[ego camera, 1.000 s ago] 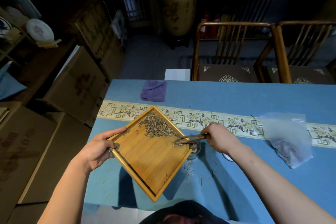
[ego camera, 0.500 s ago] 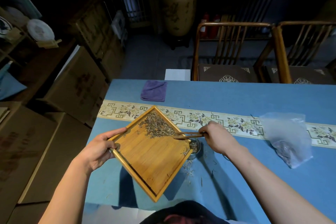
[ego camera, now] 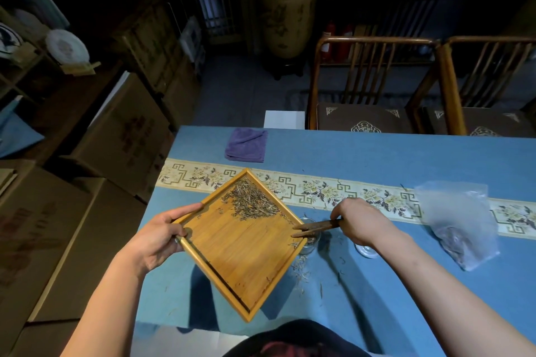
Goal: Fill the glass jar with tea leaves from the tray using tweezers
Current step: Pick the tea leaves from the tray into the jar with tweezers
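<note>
A square bamboo tray (ego camera: pixel 232 252) is held tilted above the blue table by my left hand (ego camera: pixel 158 236), which grips its left corner. A pile of dry tea leaves (ego camera: pixel 251 201) lies near the tray's far corner. My right hand (ego camera: pixel 359 220) holds dark wooden tweezers (ego camera: pixel 314 227), their tips at the tray's right corner. Just beyond that corner stands the small glass jar (ego camera: pixel 311 242), mostly hidden by the tray and tweezers, with some leaves inside.
Stray leaves (ego camera: pixel 301 268) litter the cloth near the jar. A clear plastic bag (ego camera: pixel 458 220) with leaves lies at the right, a glass lid (ego camera: pixel 366 251) under my right wrist, a purple cloth (ego camera: pixel 246 145) at the far edge. Two wooden chairs (ego camera: pixel 371 90) stand behind.
The tweezers went from the tray's right corner up to the leaf pile, then back down to the right corner over the jar. The tray stays held in my left hand.
</note>
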